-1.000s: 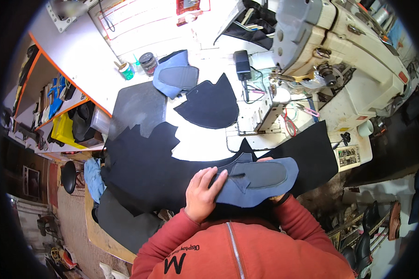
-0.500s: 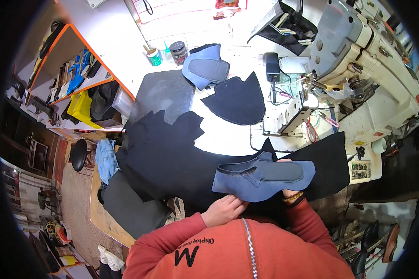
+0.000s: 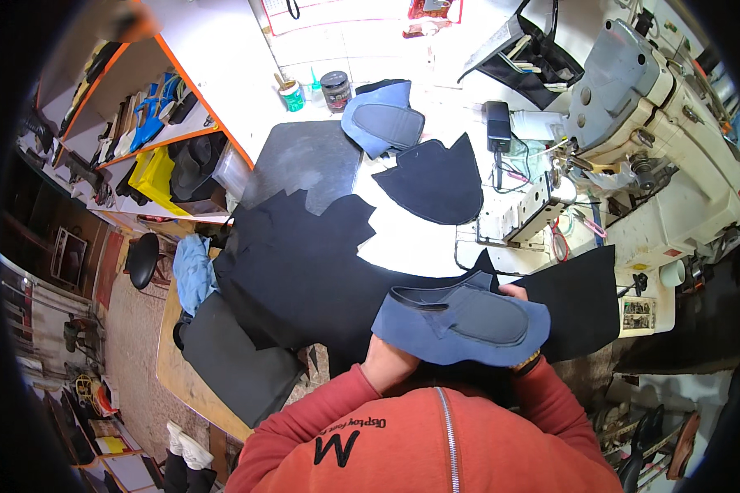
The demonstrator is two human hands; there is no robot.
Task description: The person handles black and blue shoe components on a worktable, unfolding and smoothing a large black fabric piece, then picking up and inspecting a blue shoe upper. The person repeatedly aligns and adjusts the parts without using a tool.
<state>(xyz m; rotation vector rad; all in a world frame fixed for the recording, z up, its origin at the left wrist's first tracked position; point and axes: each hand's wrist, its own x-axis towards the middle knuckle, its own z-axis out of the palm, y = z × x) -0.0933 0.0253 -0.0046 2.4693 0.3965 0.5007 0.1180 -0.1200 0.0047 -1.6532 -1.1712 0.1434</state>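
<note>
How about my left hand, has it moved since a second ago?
Yes, your left hand has drawn toward you, away from the pointed black panel, and from atop the held blue shoe upper to under its near edge.

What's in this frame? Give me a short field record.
left_hand: left hand at the left end of the blue shoe-shaped piece, fingers hidden beneath
right_hand: right hand holds the piece's right part; fingertips at far edge, palm hidden
held_piece: blue, dark grey panel on its right part, opening at left
left_of_piece: black sheet
beyond: black cut piece; second blue piece; dark mat
far_right: sewing machine
containers: dark jar; green-and-white pot
</note>
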